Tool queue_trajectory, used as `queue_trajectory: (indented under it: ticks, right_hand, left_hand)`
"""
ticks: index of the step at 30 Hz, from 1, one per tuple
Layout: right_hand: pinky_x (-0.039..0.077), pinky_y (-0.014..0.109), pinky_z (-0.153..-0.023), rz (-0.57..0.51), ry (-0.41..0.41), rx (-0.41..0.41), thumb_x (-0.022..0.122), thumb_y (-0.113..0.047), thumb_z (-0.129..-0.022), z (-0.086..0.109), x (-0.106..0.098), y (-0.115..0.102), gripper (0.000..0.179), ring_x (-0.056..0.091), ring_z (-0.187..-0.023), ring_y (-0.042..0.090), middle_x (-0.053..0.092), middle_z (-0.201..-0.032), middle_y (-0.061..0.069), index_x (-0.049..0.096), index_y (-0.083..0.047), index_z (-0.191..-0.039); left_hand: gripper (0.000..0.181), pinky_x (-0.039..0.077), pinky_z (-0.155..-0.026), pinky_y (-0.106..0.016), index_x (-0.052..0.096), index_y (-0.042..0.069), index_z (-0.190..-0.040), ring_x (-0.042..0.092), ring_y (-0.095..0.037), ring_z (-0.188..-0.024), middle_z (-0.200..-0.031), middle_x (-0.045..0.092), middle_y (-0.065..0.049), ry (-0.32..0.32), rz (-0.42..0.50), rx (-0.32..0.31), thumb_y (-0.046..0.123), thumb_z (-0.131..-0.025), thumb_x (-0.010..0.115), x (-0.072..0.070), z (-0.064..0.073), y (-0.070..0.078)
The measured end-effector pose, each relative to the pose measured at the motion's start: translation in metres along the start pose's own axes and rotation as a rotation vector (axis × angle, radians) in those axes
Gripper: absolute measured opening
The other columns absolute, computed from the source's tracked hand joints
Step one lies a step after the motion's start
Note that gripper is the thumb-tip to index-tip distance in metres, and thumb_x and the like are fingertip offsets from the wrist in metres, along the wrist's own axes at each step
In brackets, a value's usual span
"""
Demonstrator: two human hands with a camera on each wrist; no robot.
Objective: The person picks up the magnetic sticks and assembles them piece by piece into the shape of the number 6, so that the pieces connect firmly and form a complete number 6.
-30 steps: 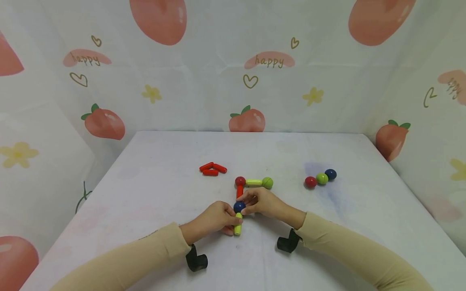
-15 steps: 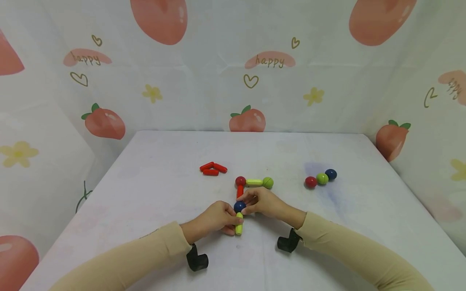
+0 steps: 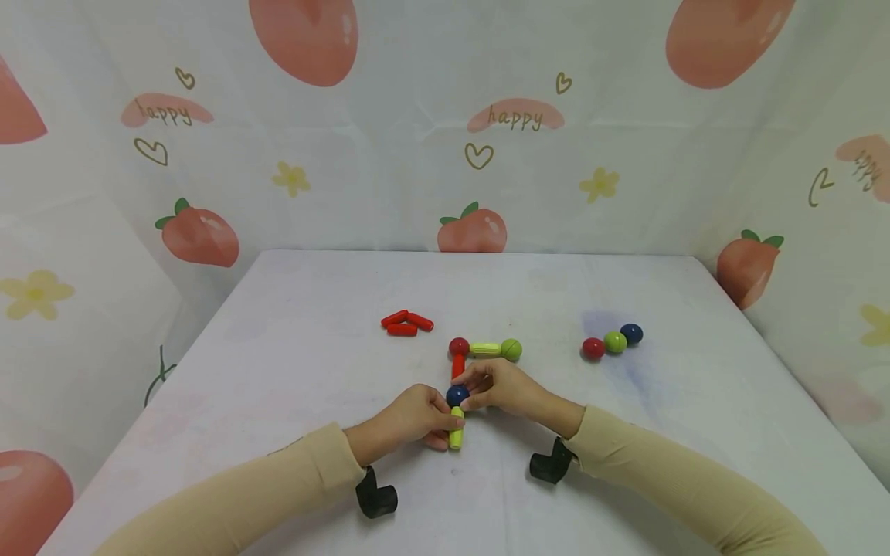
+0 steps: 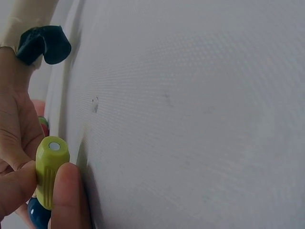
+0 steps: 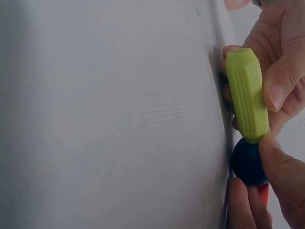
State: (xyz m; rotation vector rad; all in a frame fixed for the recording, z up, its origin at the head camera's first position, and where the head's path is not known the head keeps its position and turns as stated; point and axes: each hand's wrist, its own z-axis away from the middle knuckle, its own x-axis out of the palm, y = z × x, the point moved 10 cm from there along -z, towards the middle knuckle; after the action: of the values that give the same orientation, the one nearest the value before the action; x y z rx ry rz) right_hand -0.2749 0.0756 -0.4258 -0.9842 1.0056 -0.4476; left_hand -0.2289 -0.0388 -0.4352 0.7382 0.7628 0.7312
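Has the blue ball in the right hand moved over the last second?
No; in the head view, the blue ball shows no visible shift either way against the central printed peach.

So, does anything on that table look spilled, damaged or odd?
Mainly a bluish smudge by the row of three balls: it stands out against the white table, cause unclear. The lime stick in the left hand and blue ball in the right hand look undamaged.

Head view faces forward and down; close wrist views share green rod (image 5: pixel 247 95)
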Motion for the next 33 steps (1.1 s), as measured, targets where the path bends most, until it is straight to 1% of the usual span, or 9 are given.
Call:
queue_trajectory:
  ticks: [6, 11, 15, 19, 23, 26, 30, 33]
  right_hand:
    - [0.06, 0.029, -0.086, 0.0, 0.008, -0.011, 0.08, -0.005, -0.086, 0.002, 0.0, -0.001, 0.034, 0.067, -0.088, 0.011, 0.074, -0.106, 0.012, 0.073, -0.002, -0.119]
    - [0.061, 0.033, -0.088, -0.005, 0.012, -0.042, 0.08, -0.006, -0.086, 0.007, -0.002, -0.004, 0.036, 0.071, -0.093, 0.016, 0.071, -0.109, 0.016, 0.07, -0.002, -0.121]
    - [0.06, 0.037, -0.091, 0.01, 0.056, -0.023, 0.081, -0.009, -0.086, 0.013, -0.011, -0.006, 0.041, 0.073, -0.097, 0.021, 0.07, -0.112, 0.016, 0.067, -0.002, -0.123]
    - [0.059, 0.04, -0.095, 0.014, 0.122, 0.022, 0.081, -0.014, -0.087, 0.018, -0.03, -0.004, 0.044, 0.071, -0.102, 0.024, 0.07, -0.116, 0.017, 0.065, -0.003, -0.127]
    - [0.058, 0.042, -0.097, 0.019, 0.169, 0.035, 0.078, -0.018, -0.091, 0.022, -0.052, 0.0, 0.046, 0.068, -0.109, 0.029, 0.067, -0.122, 0.019, 0.062, -0.003, -0.131]
    - [0.058, 0.043, -0.097, 0.039, 0.208, 0.013, 0.073, -0.019, -0.095, 0.028, -0.072, 0.0, 0.046, 0.066, -0.115, 0.033, 0.066, -0.125, 0.02, 0.059, -0.002, -0.135]
    - [0.056, 0.048, -0.098, 0.074, 0.292, -0.037, 0.069, -0.02, -0.098, 0.037, -0.102, -0.001, 0.045, 0.064, -0.121, 0.039, 0.064, -0.129, 0.023, 0.057, -0.001, -0.137]
    - [0.056, 0.049, -0.097, 0.107, 0.363, -0.053, 0.066, -0.019, -0.1, 0.046, -0.124, -0.002, 0.044, 0.063, -0.124, 0.041, 0.062, -0.132, 0.025, 0.056, -0.001, -0.138]
  left_hand:
    - [0.019, 0.056, -0.06, -0.018, 0.062, 0.0, -0.095, 0.064, -0.006, -0.056, -0.079, 0.069, -0.008, 0.026, -0.007, 0.001, 0.012, -0.091, 0.077, 0.0, -0.001, -0.001]
    - [0.02, 0.056, -0.06, -0.019, 0.062, 0.001, -0.095, 0.063, -0.007, -0.057, -0.079, 0.069, -0.007, 0.032, -0.004, -0.003, 0.013, -0.09, 0.077, 0.0, -0.002, -0.002]
    - [0.02, 0.056, -0.06, -0.019, 0.062, 0.001, -0.095, 0.064, -0.007, -0.056, -0.078, 0.069, -0.008, 0.032, -0.009, 0.002, 0.013, -0.09, 0.078, 0.0, -0.003, -0.003]
    - [0.02, 0.057, -0.059, -0.019, 0.062, 0.0, -0.095, 0.064, -0.007, -0.056, -0.078, 0.069, -0.008, 0.031, -0.004, 0.006, 0.012, -0.091, 0.077, 0.001, -0.004, -0.003]
    - [0.02, 0.056, -0.059, -0.019, 0.062, 0.0, -0.095, 0.064, -0.007, -0.057, -0.078, 0.07, -0.008, 0.031, -0.002, 0.0, 0.013, -0.091, 0.077, 0.0, -0.002, -0.003]
    - [0.02, 0.056, -0.058, -0.018, 0.062, 0.001, -0.095, 0.064, -0.007, -0.057, -0.078, 0.069, -0.008, 0.032, -0.004, -0.007, 0.013, -0.091, 0.077, 0.001, -0.003, -0.004]
    - [0.02, 0.055, -0.058, -0.018, 0.062, 0.001, -0.096, 0.064, -0.007, -0.057, -0.078, 0.069, -0.008, 0.034, -0.002, -0.006, 0.013, -0.09, 0.078, 0.001, -0.004, -0.006]
    - [0.02, 0.055, -0.057, -0.018, 0.062, 0.001, -0.096, 0.063, -0.007, -0.056, -0.078, 0.069, -0.008, 0.034, 0.0, -0.003, 0.013, -0.09, 0.078, 0.0, -0.004, -0.006]
